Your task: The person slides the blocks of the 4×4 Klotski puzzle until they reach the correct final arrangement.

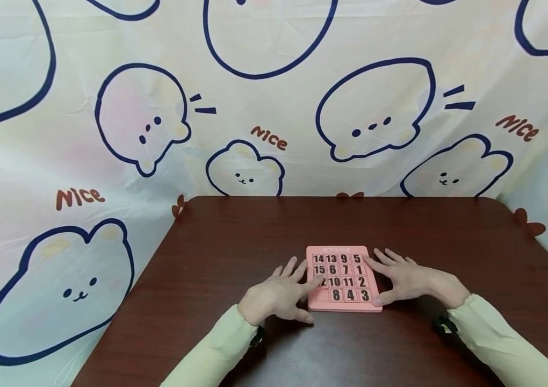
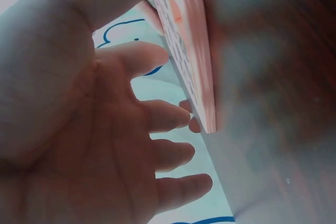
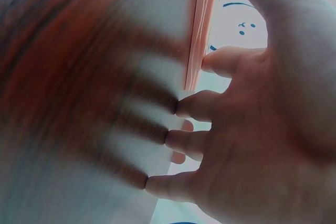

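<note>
- The puzzle [image 1: 344,278], a pink board of numbered sliding tiles, lies flat on the table [image 1: 235,242], near its front edge and between your two hands
- Your left hand [image 1: 279,293] sits at the puzzle's left side, fingers spread and straight; the forefinger reaches onto the board and covers part of the tile at the left end of the third row. It presses, it does not clamp anything
- Your right hand [image 1: 406,279] lies at the right side, fingers fanned and relaxed, the forefinger on the board's right rim beside the tile marked 1, the thumb at the lower right corner. Nothing is gripped here either
- In the left wrist view the thumb looks to press the near edge of the board, but that view is blurred
- The bottom row shows a gap at its left end, just below your left forefinger
- Risk, as I judge it: with both hands flat, a hard sideways push on a tile could skate the whole board across the smooth table
- A push at an angle could jam the tile against its neighbour
- Your left fingertip hides the tile's number, so you could misread which one you are moving
- Pressing down near the rim could tip the far edge up
</note>
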Available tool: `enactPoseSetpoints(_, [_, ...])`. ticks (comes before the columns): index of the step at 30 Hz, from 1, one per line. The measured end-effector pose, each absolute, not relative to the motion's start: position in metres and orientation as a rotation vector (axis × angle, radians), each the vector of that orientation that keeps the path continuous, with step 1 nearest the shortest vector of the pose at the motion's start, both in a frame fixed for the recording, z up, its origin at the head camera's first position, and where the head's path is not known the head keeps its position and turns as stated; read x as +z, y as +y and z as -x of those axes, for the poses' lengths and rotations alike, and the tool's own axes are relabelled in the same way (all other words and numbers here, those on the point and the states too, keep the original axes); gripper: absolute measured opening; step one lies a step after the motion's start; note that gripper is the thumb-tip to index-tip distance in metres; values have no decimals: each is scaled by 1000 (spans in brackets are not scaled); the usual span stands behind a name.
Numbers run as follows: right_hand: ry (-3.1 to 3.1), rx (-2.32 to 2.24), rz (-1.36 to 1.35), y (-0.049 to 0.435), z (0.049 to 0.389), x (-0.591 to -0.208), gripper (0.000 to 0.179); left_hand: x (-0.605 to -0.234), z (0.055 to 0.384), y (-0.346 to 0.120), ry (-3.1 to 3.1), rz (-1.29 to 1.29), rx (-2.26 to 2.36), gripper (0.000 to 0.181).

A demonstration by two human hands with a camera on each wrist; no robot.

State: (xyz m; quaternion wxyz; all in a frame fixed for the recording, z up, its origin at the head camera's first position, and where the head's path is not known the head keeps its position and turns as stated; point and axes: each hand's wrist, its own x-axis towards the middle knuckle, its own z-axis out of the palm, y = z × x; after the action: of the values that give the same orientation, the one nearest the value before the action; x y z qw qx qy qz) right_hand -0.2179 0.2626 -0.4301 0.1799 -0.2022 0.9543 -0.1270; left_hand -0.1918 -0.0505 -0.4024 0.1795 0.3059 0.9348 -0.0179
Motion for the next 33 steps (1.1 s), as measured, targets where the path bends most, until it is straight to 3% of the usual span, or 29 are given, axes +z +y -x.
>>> enactPoseSetpoints(24, [2702,-344,572,262,220,-432,114,-400,182,-57,2567,-865,-101,83])
enactPoseSetpoints(33, [2699,-350,579,262,220,-431,113,-393,178,-57,2559,-939,-91,66])
